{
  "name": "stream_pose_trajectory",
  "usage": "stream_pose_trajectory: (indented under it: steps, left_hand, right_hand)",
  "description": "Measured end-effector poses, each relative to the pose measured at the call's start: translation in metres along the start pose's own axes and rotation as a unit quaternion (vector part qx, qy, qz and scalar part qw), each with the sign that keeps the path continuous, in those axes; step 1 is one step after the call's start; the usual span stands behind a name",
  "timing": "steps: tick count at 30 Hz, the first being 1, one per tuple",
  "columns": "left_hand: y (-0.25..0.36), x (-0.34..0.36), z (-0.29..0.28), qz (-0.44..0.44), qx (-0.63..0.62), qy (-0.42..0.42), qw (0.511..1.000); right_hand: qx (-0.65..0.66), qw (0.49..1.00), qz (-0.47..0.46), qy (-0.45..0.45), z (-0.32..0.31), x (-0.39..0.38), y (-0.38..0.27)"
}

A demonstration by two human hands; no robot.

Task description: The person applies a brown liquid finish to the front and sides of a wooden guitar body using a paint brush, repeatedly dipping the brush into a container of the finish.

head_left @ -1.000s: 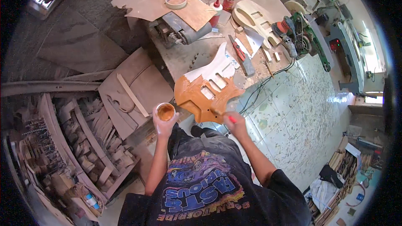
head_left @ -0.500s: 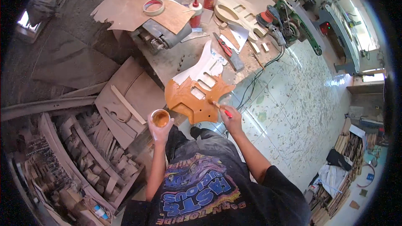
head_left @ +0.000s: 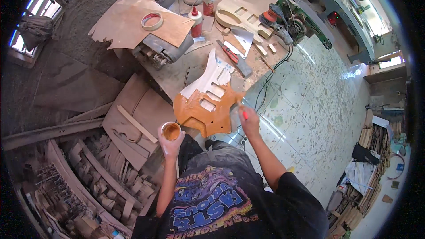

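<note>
A guitar body (head_left: 204,118) lies at the table's near edge, orange-brown over its lower and right portions, white toward its upper left. My left hand (head_left: 171,146) is closed around a small cup (head_left: 171,130) of orange-brown liquid, held below and left of the body. My right hand (head_left: 249,124) grips a red-handled brush (head_left: 244,113); its blurred tip is at the body's right horn, and I cannot tell whether it touches.
The worktable (head_left: 170,77) holds glue bottles (head_left: 208,4), a tape roll (head_left: 152,21), a bare guitar body (head_left: 234,15) and sanding machines (head_left: 283,24). Cables (head_left: 270,75) hang off its right edge. Dusty shelves (head_left: 102,181) of offcuts stand lower left, stacked boards (head_left: 363,190) lower right.
The brush in my right hand has moved up and rightward along the guitar body toward its right horn. My left hand still holds the cup. The view has shifted slightly.
</note>
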State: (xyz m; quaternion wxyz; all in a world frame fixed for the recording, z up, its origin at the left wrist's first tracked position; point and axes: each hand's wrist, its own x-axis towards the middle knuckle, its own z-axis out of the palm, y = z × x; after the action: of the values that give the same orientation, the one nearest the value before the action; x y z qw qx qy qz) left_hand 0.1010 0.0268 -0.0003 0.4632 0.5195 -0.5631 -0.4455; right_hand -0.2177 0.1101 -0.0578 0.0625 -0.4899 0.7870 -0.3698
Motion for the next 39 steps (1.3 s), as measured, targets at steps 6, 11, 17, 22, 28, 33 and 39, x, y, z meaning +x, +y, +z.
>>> stream_pose_trajectory:
  steps: [6,11,17,22,28,33,39]
  left_hand:
    - [-0.011,0.016,-0.012,-0.016,0.009,-0.024,1.000]
    - [-0.012,0.036,-0.020,-0.016,-0.012,-0.052,0.998]
    - [-0.025,0.062,-0.034,-0.008,-0.019,-0.130,0.991]
    - [-0.028,0.083,-0.019,0.066,-0.021,-0.175,0.982]
    - [-0.029,0.098,-0.018,0.065,-0.025,-0.226,0.972]
    - [-0.029,0.100,-0.014,0.040,-0.061,-0.287,0.955]
    - [-0.004,0.099,-0.015,0.061,-0.049,-0.330,0.941]
  right_hand:
    - [0.010,0.997,0.039,0.063,-0.021,0.025,-0.031]
    - [-0.017,0.998,0.056,-0.009,0.012,-0.006,-0.037]
    - [0.008,0.995,0.086,0.045,0.002,0.011,-0.084]
    - [0.012,0.989,0.145,0.011,0.014,-0.011,-0.117]
    - [0.161,0.976,0.137,0.052,-0.016,-0.010,-0.238]
    - [0.152,0.987,0.040,-0.044,0.007,-0.002,-0.290]
    - [0.138,0.987,0.038,-0.073,0.020,-0.001,-0.292]
